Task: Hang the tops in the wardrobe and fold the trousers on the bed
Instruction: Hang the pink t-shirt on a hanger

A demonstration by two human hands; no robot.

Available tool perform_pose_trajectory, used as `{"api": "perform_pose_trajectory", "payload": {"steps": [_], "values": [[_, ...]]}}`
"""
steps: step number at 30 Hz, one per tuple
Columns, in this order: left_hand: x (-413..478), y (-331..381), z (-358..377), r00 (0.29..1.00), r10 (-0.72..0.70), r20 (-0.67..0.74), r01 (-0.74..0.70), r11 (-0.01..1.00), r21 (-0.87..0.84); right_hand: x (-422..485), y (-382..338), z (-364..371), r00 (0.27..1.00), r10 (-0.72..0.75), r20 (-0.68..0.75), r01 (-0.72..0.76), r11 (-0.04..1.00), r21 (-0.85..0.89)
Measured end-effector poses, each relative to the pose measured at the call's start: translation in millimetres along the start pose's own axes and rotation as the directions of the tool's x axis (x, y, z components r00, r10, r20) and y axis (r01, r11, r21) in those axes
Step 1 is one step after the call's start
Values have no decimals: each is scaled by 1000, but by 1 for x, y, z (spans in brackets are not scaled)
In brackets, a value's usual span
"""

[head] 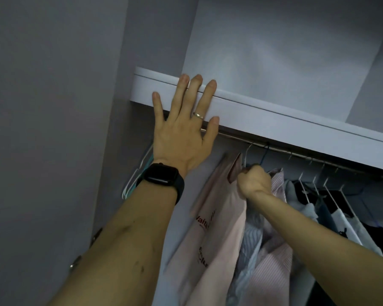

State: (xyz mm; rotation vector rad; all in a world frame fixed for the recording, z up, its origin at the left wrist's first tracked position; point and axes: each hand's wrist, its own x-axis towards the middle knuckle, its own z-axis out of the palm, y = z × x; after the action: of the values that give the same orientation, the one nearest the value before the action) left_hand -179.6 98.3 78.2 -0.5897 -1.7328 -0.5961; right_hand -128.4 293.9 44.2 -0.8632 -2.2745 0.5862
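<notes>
My right hand (254,182) is just below the hanging rail (296,151), fingers (252,173) clenched round the neck of a white hanger (247,151) carrying a pink striped shirt (272,272), which drops straight down beneath the rail. The hook points up from my fist to the rail, which runs crosswise to it. Whether it sits over the rail I cannot tell. My left hand (181,133) lies above the rail, fingers straight and flat against the shelf edge (296,120). The right hand is nearer the rail and, I judge, must seat the hook.
</notes>
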Motion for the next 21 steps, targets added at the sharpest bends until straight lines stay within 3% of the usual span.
{"api": "perform_pose_trajectory", "payload": {"steps": [4,10,16,19,21], "values": [[0,-1,-2,1000,-22,17,22,1000,0,3,6,22,994,56,90,-56,998,-11],[3,2,-7,998,-25,56,26,1000,-9,-8,35,50,973,31,231,-83,972,218],[2,2,-8,997,-34,67,34,999,6,4,70,22,966,251,-63,-252,968,1],[2,3,-8,996,-43,81,43,999,-2,6,70,18,944,318,-92,-321,947,-19],[2,4,-8,995,-50,82,50,999,4,6,62,21,962,270,-32,-272,960,-64]]}}
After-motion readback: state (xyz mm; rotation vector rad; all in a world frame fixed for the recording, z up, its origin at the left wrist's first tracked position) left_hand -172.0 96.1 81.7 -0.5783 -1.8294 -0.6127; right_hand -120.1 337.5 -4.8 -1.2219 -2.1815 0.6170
